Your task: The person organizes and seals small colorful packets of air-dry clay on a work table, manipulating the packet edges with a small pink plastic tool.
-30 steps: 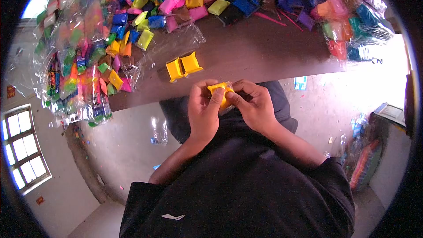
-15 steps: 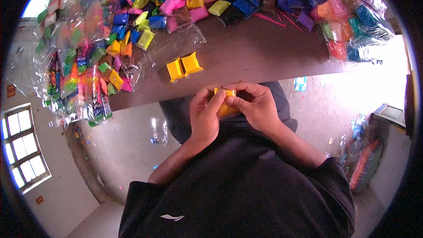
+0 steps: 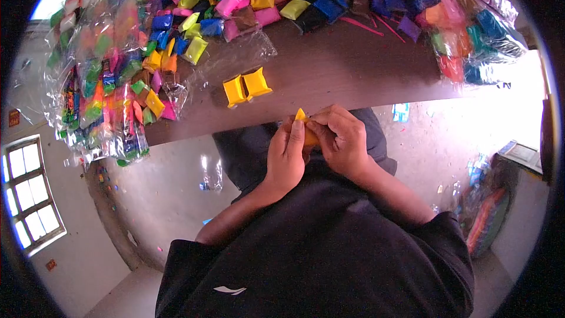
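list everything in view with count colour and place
held packet: one, yellow-orange, between both hands
pair of packets: two, yellow, side by side on table beyond the hands
loose packets: many, mixed colours, table's far side
bags: several, clear, full of coloured packets, table's left and right ends
sticks: a few, pink, far side
table: one, brown, ahead
window: one, white frame, lower left
shirt: one, black, bottom
left hand: one, on held packet
right hand: one, on held packet

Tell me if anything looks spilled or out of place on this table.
Yes. The clear bags of packets at the left hang over the table edge and might slip off. Loose packets lie in a jumbled heap behind. The left hand and right hand pinch a yellow packet.
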